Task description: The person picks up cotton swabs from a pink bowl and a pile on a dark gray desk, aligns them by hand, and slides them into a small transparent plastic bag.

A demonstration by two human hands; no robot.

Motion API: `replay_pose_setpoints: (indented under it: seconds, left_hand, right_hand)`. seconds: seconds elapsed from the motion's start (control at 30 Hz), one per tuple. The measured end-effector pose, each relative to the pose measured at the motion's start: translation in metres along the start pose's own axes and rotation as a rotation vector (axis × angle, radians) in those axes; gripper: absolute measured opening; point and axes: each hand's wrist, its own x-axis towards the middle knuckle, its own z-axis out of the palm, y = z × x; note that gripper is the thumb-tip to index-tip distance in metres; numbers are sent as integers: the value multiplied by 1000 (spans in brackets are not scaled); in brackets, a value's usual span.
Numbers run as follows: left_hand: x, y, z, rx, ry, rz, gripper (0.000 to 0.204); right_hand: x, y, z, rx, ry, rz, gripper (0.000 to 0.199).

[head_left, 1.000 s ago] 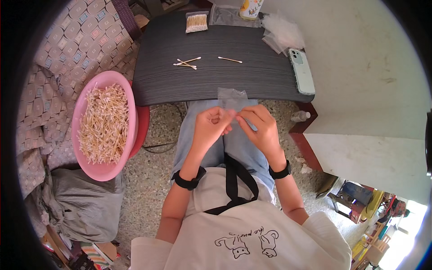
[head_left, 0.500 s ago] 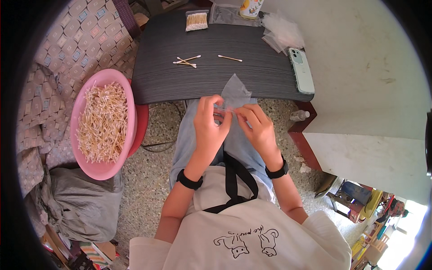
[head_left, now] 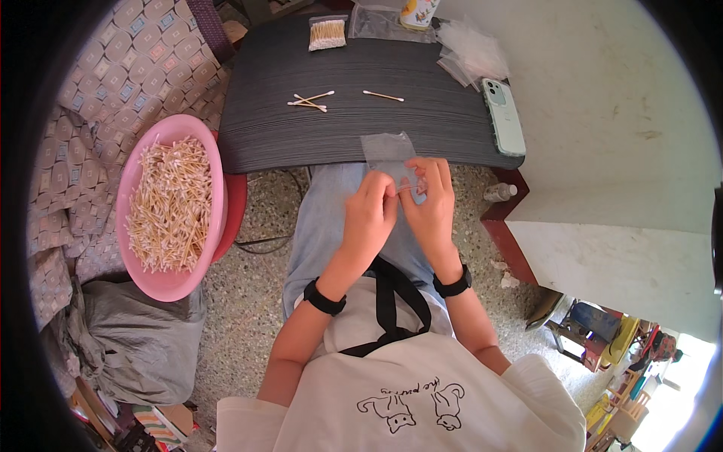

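Note:
Between my hands, just off the table's near edge, is a small clear plastic bag point(head_left: 388, 148), its far end lying over the edge. My left hand point(head_left: 372, 206) pinches the bag's near edge with curled fingers. My right hand point(head_left: 431, 203) grips the same edge close by, thumb and fingers bent around it. The bag looks flat, with no swabs seen in it. Beyond it on the dark table point(head_left: 286, 139) lie a few crossed cotton swabs point(head_left: 311, 101) and one single cotton swab point(head_left: 384, 96).
A pink basin point(head_left: 220, 196) heaped with cotton swabs point(head_left: 170, 203) stands at the left. At the table's back are a filled swab bag point(head_left: 327, 34), a printed cup point(head_left: 418, 13) and a pile of clear bags point(head_left: 474, 49). A phone point(head_left: 503, 117) lies at the right edge.
The bag has turned, its far end swinging left and down. My left hand has shifted right and slightly nearer, and my right hand has rotated more upright; both still hold the bag.

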Motion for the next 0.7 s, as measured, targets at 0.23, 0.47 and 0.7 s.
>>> replay_pose_setpoints:
  seconds: [0.23,0.47,0.7]
  left_hand:
    - [2,-2,-4,110,14,29,25]
    - [7,-5,-1,120,52,72,27]
    - [9,3,3,2,-64,43,25]
  right_hand:
    - [0,5,-6,-61,-41,153,26]
    - [0,5,-10,206,-87,75,23]
    - [16,15,-25,-4,21,-34,22]
